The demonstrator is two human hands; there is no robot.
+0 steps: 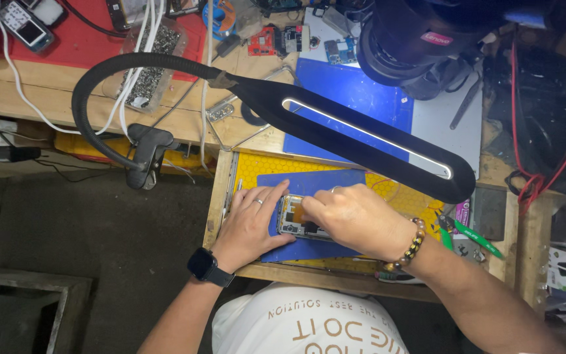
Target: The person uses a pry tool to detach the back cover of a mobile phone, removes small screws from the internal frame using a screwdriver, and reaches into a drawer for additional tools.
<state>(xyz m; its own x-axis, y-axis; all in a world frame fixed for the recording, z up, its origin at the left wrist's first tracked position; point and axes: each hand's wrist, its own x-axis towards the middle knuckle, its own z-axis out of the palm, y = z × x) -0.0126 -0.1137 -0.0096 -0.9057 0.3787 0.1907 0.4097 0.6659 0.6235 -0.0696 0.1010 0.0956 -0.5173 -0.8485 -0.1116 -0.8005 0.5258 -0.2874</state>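
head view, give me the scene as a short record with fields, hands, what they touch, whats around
left hand: left hand, ring and black watch, lies flat on the opened phone's left side
right hand: right hand, bead bracelet, fingers pressed onto the phone's middle
phone: back off, insides showing, lying on a blue mat
under the mat: yellow tray with a honeycomb pattern
above: black desk lamp on a bendy neck, lit strip facing down
right of tray: green-handled cutters
far bench: small circuit boards, tray of screws
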